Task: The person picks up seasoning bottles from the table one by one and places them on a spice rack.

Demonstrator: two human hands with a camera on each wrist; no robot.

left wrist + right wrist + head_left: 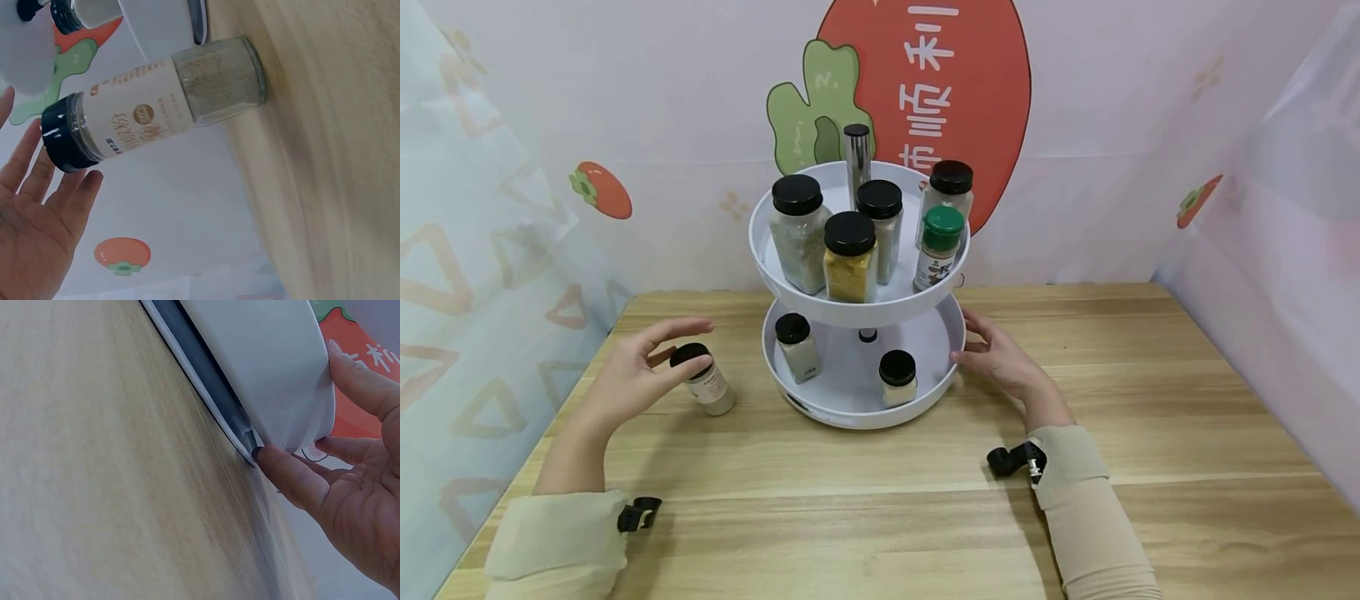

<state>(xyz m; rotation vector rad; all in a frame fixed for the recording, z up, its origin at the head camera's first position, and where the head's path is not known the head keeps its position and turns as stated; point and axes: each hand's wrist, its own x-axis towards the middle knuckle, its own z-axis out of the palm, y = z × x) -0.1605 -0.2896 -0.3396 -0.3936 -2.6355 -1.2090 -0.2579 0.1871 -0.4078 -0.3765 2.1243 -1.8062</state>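
Note:
A spice jar (pixel 711 393) with a black lid and a pale label stands on the table at the left. My left hand (pixel 628 371) is at its lid, thumb and fingers spread apart around it; the left wrist view shows extended fingers (pixel 81 203) beside the lid. Grey-brown powder shows through the jar's glass (pixel 219 81). My right hand (pixel 1003 362) holds the right edge of the lower tray (pixel 842 419) of a white two-tier rack. In the right wrist view its thumb (pixel 359 378) lies at the tray's upper rim and its fingers are at the lower edge.
The upper tray (pixel 850 312) carries several jars, among them one with yellow contents (pixel 850 271) and one with a green lid (pixel 938 246). Two small black-lidded jars, left (pixel 801 358) and right (pixel 898 383), stand on the lower tray. Behind the wooden table (pixel 850 517) hangs a printed sheet.

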